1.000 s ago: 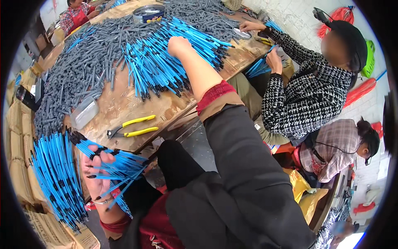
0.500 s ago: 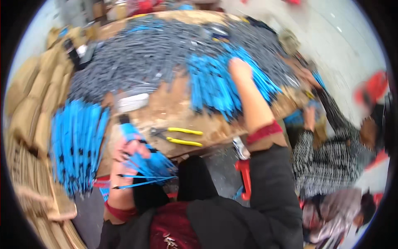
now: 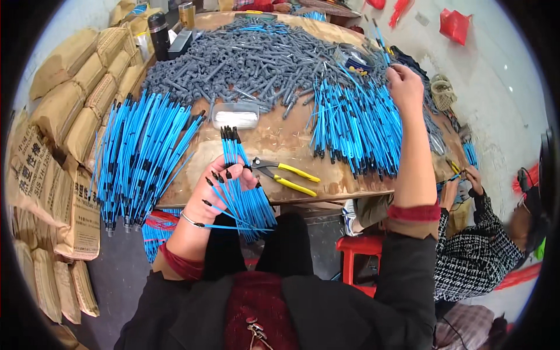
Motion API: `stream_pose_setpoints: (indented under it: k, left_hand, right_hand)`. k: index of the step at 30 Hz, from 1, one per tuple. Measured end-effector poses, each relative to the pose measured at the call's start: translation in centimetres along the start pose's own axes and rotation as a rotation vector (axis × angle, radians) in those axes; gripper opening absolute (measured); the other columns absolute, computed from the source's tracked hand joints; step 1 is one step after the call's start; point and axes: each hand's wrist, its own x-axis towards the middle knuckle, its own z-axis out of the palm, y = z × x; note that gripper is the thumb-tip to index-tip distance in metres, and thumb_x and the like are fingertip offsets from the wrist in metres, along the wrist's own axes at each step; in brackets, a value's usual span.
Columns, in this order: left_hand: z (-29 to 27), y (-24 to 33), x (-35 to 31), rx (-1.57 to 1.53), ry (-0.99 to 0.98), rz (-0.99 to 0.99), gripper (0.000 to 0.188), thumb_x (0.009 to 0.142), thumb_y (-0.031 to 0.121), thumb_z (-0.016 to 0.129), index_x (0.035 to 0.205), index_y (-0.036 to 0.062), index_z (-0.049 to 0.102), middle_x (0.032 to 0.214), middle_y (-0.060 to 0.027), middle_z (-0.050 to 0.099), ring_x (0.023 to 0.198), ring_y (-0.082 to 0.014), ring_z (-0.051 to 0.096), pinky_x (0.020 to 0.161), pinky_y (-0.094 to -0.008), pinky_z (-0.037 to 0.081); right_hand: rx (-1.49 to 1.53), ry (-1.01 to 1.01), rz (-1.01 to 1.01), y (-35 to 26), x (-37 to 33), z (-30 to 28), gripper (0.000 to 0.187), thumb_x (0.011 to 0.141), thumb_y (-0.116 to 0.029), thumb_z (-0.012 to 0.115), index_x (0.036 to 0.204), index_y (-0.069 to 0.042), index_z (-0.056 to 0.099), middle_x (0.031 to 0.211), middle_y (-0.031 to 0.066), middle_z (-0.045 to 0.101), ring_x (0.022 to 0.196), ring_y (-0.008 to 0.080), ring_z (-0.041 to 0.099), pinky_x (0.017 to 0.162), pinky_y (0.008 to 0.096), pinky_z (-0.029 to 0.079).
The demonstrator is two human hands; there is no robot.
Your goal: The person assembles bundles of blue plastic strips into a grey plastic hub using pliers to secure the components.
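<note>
My left hand (image 3: 211,185) is closed round a bunch of thin blue rods (image 3: 252,204) with black ends, held over the table's near edge. A few rods splay out across the wrist. Farther off to the right, my right hand (image 3: 405,87) is raised and pinches a thin blue rod (image 3: 382,42) that points up and away. Below that hand lies a wide heap of similar blue rods (image 3: 356,125). Pliers with yellow handles (image 3: 297,170) rest on the table just right of the left hand, jaws toward it.
Grey plastic pieces (image 3: 245,67) cover the far table. Another heap of blue rods (image 3: 140,154) overhangs the left edge. A clear box of white strips (image 3: 235,118) sits mid-table. Paper sacks (image 3: 79,213) are stacked left. A red stool (image 3: 357,251) and a co-worker (image 3: 475,251) are at right.
My right hand has come up off the right-hand heap and now holds a blue rod aloft. The left hand keeps its bunch and appears farther right; the whole view has shifted.
</note>
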Motion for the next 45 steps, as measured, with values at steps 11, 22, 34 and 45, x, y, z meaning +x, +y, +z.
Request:
stream_pose_setpoints:
  k: [11,22,34,45]
  left_hand:
    - [1.1,-1.7,-1.8,-0.029,-0.139,0.183,0.049,0.074,0.037,0.069,0.106,0.0045,0.051,0.091,-0.0104,0.059,0.093,-0.0283,0.057,0.087,-0.0422,0.044]
    - [2.7,-2.2,-1.1,0.169,0.255,0.150,0.020,0.085,0.009,0.055,0.105,0.0059,0.050,0.078,-0.0021,0.054,0.076,-0.0167,0.053,0.066,-0.0270,0.045]
    - [5.3,-1.2,-5.0,0.117,0.033,0.058,0.021,0.082,0.008,0.058,0.102,0.0029,0.051,0.082,-0.0094,0.060,0.075,-0.0212,0.060,0.068,-0.0304,0.049]
    - [3.9,-1.3,-3.3,0.250,0.176,0.229,0.016,0.082,0.003,0.058,0.098,0.0005,0.057,0.082,-0.0105,0.064,0.076,-0.0198,0.063,0.071,-0.0318,0.050]
  right_hand:
    - [0.674,-0.838,0.118,-11.4,-22.6,2.5,0.017,0.085,-0.015,0.056,0.085,0.001,0.057,0.072,0.0092,0.063,0.063,0.0169,0.060,0.057,0.0292,0.046]
    - [0.485,-0.482,-0.150,-12.9,-27.7,3.1,0.020,0.078,-0.021,0.060,0.081,-0.002,0.056,0.072,0.0188,0.059,0.070,0.0377,0.058,0.059,0.0442,0.046]
    - [0.640,-0.528,-0.140,-12.9,-31.1,2.9,0.017,0.082,-0.017,0.058,0.088,-0.001,0.057,0.078,0.0180,0.059,0.073,0.0370,0.059,0.061,0.0421,0.047]
    - [0.564,-0.508,-0.007,-11.0,-29.4,1.4,0.022,0.087,-0.011,0.055,0.106,0.000,0.057,0.097,0.0096,0.062,0.085,0.0170,0.060,0.076,0.0277,0.047]
